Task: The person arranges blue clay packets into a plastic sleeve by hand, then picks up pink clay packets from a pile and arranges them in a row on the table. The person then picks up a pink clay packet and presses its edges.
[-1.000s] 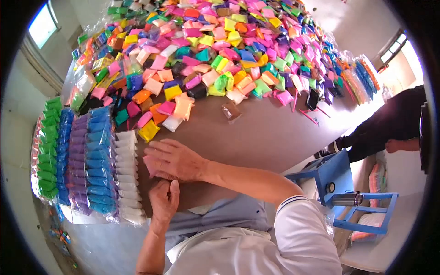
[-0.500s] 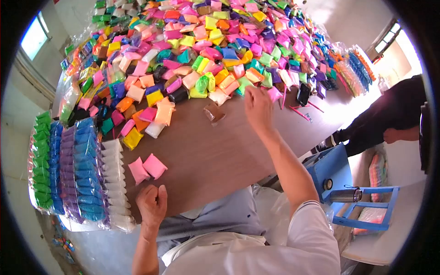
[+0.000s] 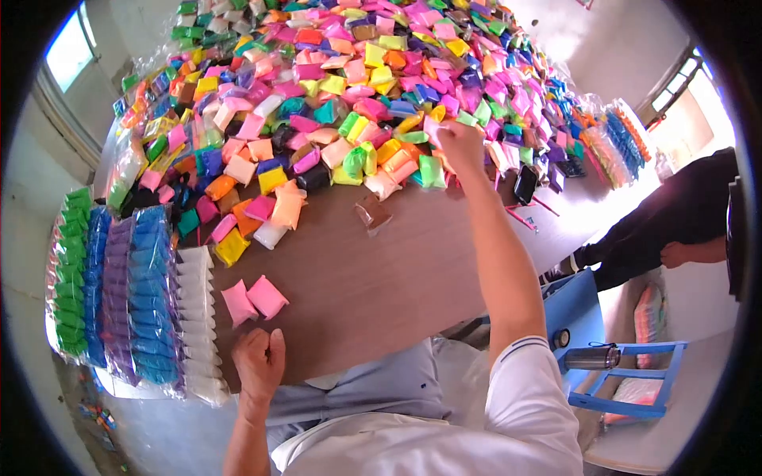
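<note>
At the near edge of the colourful heap, my right hand point(image 3: 462, 149) is closed in a pinch, with a pale pink packet point(image 3: 432, 132) at its fingertips. Just below it lies a light green packet point(image 3: 432, 171). My left hand point(image 3: 259, 361) rests by the table's near edge, its fingers curled in and its thumb up; nothing shows in it. Right beyond it, two pink packets point(image 3: 267, 297) lie side by side on the brown table point(image 3: 373, 285). A brown packet point(image 3: 371, 214) in clear wrap lies between heap and hands.
A large heap of small coloured packets point(image 3: 333, 87) covers the far table. Bagged rows of blue packets point(image 3: 151, 293) and white packets point(image 3: 196, 325) stand at left. On the right are a blue stool point(image 3: 583, 297) with a flask point(image 3: 593, 358) and another person point(image 3: 675, 214).
My right hand has moved farther into the heap, and a pale pink packet now shows at its fingertips. My left hand has barely moved. The view has shifted slightly.
</note>
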Motion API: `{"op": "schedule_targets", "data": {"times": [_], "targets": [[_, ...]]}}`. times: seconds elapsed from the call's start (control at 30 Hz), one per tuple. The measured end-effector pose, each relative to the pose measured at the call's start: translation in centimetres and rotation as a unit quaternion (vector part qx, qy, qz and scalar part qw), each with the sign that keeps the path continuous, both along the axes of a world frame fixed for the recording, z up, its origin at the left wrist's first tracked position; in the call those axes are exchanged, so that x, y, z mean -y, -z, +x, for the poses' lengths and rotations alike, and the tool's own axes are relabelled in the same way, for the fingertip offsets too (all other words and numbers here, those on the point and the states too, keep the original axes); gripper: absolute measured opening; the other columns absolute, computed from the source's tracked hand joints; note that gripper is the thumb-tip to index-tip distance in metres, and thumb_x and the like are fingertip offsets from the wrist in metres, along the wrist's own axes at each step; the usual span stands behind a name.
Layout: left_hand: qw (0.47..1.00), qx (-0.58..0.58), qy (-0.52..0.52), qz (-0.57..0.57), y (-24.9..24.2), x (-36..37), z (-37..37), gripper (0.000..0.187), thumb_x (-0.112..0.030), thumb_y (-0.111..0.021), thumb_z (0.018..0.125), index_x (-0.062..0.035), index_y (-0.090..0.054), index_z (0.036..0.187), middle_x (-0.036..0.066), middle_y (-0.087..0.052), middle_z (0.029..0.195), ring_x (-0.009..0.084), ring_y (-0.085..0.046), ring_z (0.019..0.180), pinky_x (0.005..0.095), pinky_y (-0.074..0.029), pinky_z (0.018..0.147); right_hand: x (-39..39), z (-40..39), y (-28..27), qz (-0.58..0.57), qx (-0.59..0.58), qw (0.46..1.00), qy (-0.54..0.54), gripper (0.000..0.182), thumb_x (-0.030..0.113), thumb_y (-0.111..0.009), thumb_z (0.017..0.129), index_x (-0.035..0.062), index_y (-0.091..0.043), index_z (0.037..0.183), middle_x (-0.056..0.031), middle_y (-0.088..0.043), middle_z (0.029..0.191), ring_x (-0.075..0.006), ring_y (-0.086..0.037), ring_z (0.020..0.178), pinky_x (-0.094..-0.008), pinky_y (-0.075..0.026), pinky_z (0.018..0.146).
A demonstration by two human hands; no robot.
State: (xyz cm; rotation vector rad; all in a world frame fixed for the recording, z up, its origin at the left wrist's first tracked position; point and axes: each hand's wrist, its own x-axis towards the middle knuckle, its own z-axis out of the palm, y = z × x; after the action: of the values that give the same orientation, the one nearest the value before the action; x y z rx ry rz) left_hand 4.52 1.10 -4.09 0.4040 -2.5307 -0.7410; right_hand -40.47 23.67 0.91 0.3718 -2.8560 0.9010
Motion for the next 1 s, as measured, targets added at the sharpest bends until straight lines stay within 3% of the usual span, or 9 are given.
{"op": "schedule_targets", "data": {"times": [0.1,0.17,0.23,0.43,0.57,0.67,0.73,0.83,1.0], "targets": [[0.996,-0.009,-0.007,0.094,0.1,0.5,0.3,0.043,-0.017,-0.063,0.097,-0.0019,-0.042,0.062,0.013,-0.042,0.059,0.0294,-0.042,0.053,0.0413,-0.033,0.052,-2.3,3.8,-1.6,-0.328,0.046,0.942,-0.055,0.029,0.021,-0.070,0.092,-0.0014,-0.074,0.110,-0.0012,-0.067,0.082,-0.0094,-0.061,0.075,-0.0242,-0.048,0.069],[0.978,-0.022,-0.011,0.205,-0.3,0.3,0.4,0.046,-0.025,-0.056,0.104,-0.0007,-0.046,0.066,0.007,-0.043,0.060,0.0167,-0.039,0.056,0.0342,-0.033,0.053,-3.4,6.2,-2.3,-0.367,0.102,0.923,-0.063,0.031,0.024,-0.069,0.093,-0.0004,-0.073,0.112,-0.0009,-0.068,0.086,-0.0086,-0.059,0.077,-0.0239,-0.046,0.071],[0.963,-0.027,-0.012,0.270,0.1,0.4,0.4,0.046,-0.028,-0.053,0.105,-0.0009,-0.049,0.068,0.005,-0.045,0.061,0.0146,-0.040,0.058,0.0330,-0.033,0.054,-3.6,9.5,-3.4,-0.477,0.201,0.852,-0.079,0.027,0.024,-0.068,0.097,0.0031,-0.071,0.113,-0.0007,-0.068,0.093,-0.0083,-0.058,0.077,-0.0255,-0.046,0.072],[0.864,0.002,0.001,0.503,-1.4,-1.7,-0.6,0.047,-0.040,-0.041,0.108,-0.0042,-0.062,0.087,-0.002,-0.051,0.071,0.0064,-0.044,0.066,0.0256,-0.036,0.057,0.6,25.3,-0.3,-0.601,0.306,0.730,-0.110,0.028,0.017,-0.068,0.097,-0.0021,-0.066,0.118,-0.0034,-0.068,0.099,-0.0098,-0.065,0.089,-0.0261,-0.054,0.081],[0.824,0.036,0.079,0.560,-2.3,-3.8,-1.2,0.044,-0.042,-0.042,0.108,-0.0033,-0.062,0.103,-0.002,-0.054,0.076,0.0064,-0.049,0.070,0.0241,-0.041,0.062,3.2,32.8,4.3,-0.527,0.395,0.742,-0.124,0.031,0.014,-0.066,0.097,-0.0025,-0.063,0.122,-0.0077,-0.069,0.107,-0.0162,-0.067,0.097,-0.0303,-0.056,0.085],[0.828,0.039,0.067,0.555,-1.3,-3.7,-0.9,0.039,-0.038,-0.046,0.108,-0.0028,-0.061,0.102,-0.002,-0.054,0.076,0.0061,-0.050,0.067,0.0237,-0.041,0.059,4.4,35.1,5.2,-0.530,0.430,0.716,-0.148,0.034,0.014,-0.068,0.096,-0.0034,-0.061,0.124,-0.0083,-0.068,0.107,-0.0155,-0.066,0.095,-0.0299,-0.057,0.082],[0.837,0.042,0.059,0.543,-1.0,-3.6,-0.7,0.036,-0.036,-0.048,0.108,-0.0025,-0.060,0.101,-0.002,-0.054,0.076,0.0060,-0.050,0.066,0.0235,-0.042,0.057,5.3,35.7,4.6,-0.486,0.366,0.776,-0.164,0.041,0.024,-0.072,0.095,-0.0037,-0.062,0.123,-0.0048,-0.069,0.100,-0.0087,-0.064,0.087,-0.0245,-0.055,0.076],[0.827,0.001,0.048,0.560,-0.5,-4.0,-0.5,0.031,-0.030,-0.053,0.106,-0.0010,-0.060,0.100,-0.002,-0.055,0.076,0.0053,-0.051,0.066,0.0240,-0.043,0.056,5.0,35.1,3.0,-0.396,0.399,0.805,-0.190,0.040,0.026,-0.072,0.095,-0.0020,-0.063,0.123,-0.0033,-0.069,0.096,-0.0070,-0.063,0.082,-0.0228,-0.053,0.071],[0.818,0.007,0.092,0.567,-1.9,-3.8,-1.1,0.031,-0.028,-0.054,0.106,0.0022,-0.059,0.106,0.002,-0.061,0.086,0.0074,-0.053,0.073,0.0235,-0.046,0.063,4.7,34.5,3.3,-0.357,0.422,0.810,-0.197,0.035,0.027,-0.071,0.096,-0.0003,-0.067,0.117,-0.0014,-0.069,0.090,-0.0057,-0.061,0.074,-0.0220,-0.051,0.064]]}}
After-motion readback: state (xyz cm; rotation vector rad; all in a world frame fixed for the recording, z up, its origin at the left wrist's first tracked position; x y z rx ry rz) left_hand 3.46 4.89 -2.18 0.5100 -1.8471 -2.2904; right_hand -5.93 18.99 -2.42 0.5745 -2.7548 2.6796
